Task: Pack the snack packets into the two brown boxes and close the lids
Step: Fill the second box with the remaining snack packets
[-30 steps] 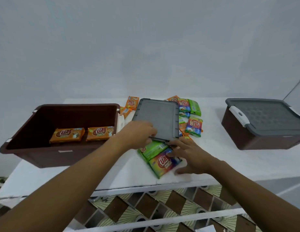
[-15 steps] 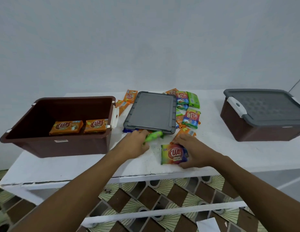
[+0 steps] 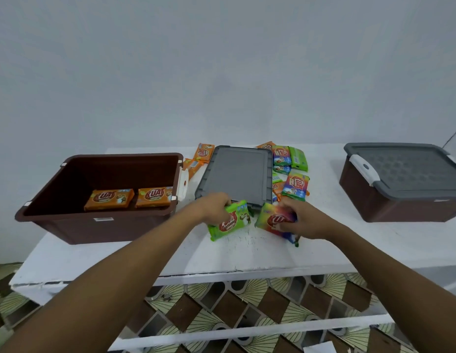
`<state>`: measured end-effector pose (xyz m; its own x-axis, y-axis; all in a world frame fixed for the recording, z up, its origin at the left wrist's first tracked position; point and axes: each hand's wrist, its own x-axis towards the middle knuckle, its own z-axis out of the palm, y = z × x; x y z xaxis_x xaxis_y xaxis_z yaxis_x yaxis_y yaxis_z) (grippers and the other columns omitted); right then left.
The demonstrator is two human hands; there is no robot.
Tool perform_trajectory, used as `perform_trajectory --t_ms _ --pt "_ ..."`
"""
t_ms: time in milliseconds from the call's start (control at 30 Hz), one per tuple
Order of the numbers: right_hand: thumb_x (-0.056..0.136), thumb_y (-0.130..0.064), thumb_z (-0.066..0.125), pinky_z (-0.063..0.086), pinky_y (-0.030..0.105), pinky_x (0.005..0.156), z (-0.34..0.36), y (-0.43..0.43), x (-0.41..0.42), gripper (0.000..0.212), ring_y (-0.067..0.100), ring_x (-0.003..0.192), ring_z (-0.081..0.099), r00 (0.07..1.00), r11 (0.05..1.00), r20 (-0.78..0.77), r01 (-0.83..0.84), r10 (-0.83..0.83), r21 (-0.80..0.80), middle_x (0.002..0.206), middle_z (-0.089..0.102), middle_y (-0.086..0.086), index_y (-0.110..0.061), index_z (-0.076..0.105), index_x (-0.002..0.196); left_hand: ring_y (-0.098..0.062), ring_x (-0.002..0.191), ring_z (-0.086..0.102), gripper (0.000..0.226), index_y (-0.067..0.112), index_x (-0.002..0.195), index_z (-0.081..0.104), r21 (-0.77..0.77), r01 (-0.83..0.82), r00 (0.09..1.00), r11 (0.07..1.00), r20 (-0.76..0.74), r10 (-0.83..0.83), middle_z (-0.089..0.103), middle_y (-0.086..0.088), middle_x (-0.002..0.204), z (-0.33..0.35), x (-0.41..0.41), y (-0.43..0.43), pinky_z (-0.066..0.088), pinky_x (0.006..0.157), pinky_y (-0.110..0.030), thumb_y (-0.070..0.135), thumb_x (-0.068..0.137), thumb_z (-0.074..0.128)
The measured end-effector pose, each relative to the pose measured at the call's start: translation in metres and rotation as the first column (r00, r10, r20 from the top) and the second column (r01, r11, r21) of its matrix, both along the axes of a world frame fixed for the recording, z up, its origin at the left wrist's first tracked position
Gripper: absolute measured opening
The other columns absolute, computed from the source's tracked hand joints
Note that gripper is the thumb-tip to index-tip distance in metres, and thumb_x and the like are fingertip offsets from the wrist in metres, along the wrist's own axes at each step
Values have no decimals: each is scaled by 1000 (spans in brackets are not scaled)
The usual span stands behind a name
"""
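My left hand [image 3: 213,208] grips a green snack packet [image 3: 230,220] just in front of the loose grey lid [image 3: 237,175]. My right hand [image 3: 302,217] holds a rainbow-coloured packet [image 3: 271,220] beside it, low over the table. The open brown box [image 3: 76,225] on the left holds two orange packets [image 3: 108,199] side by side. The second brown box [image 3: 400,207] on the right has its grey lid [image 3: 405,169] on. Several more packets [image 3: 289,161] lie right of the loose lid, and orange ones [image 3: 203,152] lie at its left.
Everything sits on a white table [image 3: 247,253] against a pale wall. The table's front edge runs just below my forearms, with a patterned tile floor [image 3: 222,309] beneath. A white latch [image 3: 183,182] hangs on the open box's right end.
My left hand has pulled the green packet out from the lid's front edge and turned it face up. My right hand has lifted and tilted the rainbow packet.
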<state>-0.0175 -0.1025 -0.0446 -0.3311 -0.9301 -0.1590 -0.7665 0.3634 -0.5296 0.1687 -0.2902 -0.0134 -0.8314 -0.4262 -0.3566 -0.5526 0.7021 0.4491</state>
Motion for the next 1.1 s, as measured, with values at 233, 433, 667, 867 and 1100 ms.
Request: perform_trajectory --t_ms 233,433,667,867,1100 --pt "85 -18 74 55 21 76 47 -42 15 40 10 98 64 989 990 138 71 -55 -119 114 63 -3 -24 56 120 -21 98 61 25 16 117 55 -53 53 990 997 -129 -60 60 -3 109 82 23 -35 50 87 -40 14 92 54" --pt "90 -19 68 58 39 83 87 -102 57 29 16 93 70 976 982 214 72 -33 -173 110 70 0 -25 57 116 -20 95 62 25 28 124 51 -52 -40 978 998 -208 28 62 -2 112 117 97 -105 48 84 -37 32 99 50" --pt "89 -21 69 59 33 72 125 -202 133 22 13 83 72 973 974 210 -47 94 -220 98 74 -2 -24 57 108 -11 71 65 16 22 114 52 4 -39 999 999 -33 39 70 -8 99 99 176 -193 51 60 -23 22 99 54" --pt "89 -19 63 49 34 80 103 -275 184 22 19 94 58 908 924 -189 -348 374 156 103 61 -2 -23 57 109 -27 101 65 21 25 114 53 95 97 980 991 165 -111 66 -6 115 45 196 -225 54 84 -39 13 97 54" --pt "90 -14 59 53 39 83 50 -296 207 28 25 94 61 808 767 -218 -379 547 518 110 62 6 -19 65 117 -19 112 57 36 29 129 59 -88 334 870 938 410 -272 61 4 126 17 187 -233 46 91 -32 21 94 60"
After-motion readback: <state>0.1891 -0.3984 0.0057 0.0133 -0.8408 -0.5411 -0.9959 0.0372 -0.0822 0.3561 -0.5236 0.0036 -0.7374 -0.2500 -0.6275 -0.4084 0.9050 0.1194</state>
